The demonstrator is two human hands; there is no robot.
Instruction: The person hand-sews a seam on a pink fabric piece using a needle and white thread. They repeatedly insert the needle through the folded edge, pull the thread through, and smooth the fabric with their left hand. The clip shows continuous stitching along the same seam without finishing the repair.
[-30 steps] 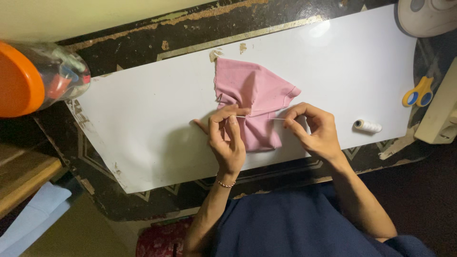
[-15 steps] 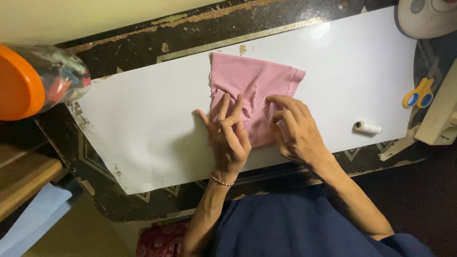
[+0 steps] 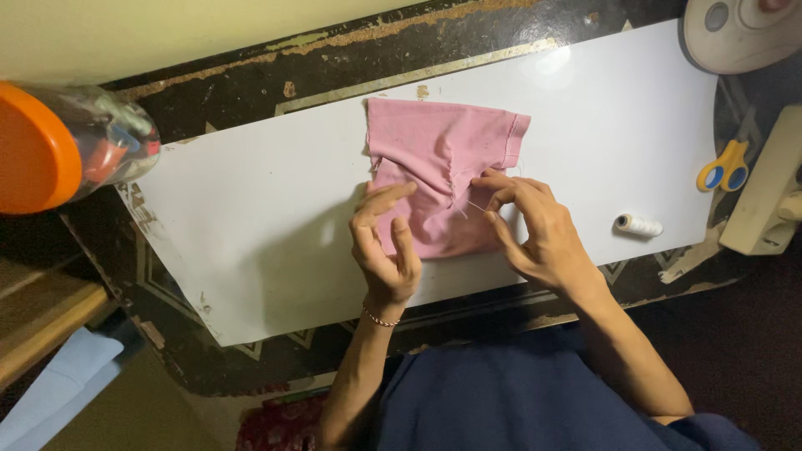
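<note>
Head view: left hand [image 3: 383,242] fingers loosely curled, empty, over pink cloth [image 3: 439,159]; right hand [image 3: 535,230] fingers pinch it.

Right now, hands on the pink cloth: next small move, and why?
Probably press the left hand flat onto the pink cloth. Its fingers hover curled at the cloth's left edge, while the right hand pinches at the puckered middle, where a fine thread seems to run; the cloth lies unpinned.

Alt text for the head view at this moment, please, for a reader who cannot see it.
Seen from above, a person's left hand and right hand work on a pink cloth lying on a white board; the right fingertips pinch at a pale thread. A white thread spool and yellow-handled scissors lie to the right.
</note>
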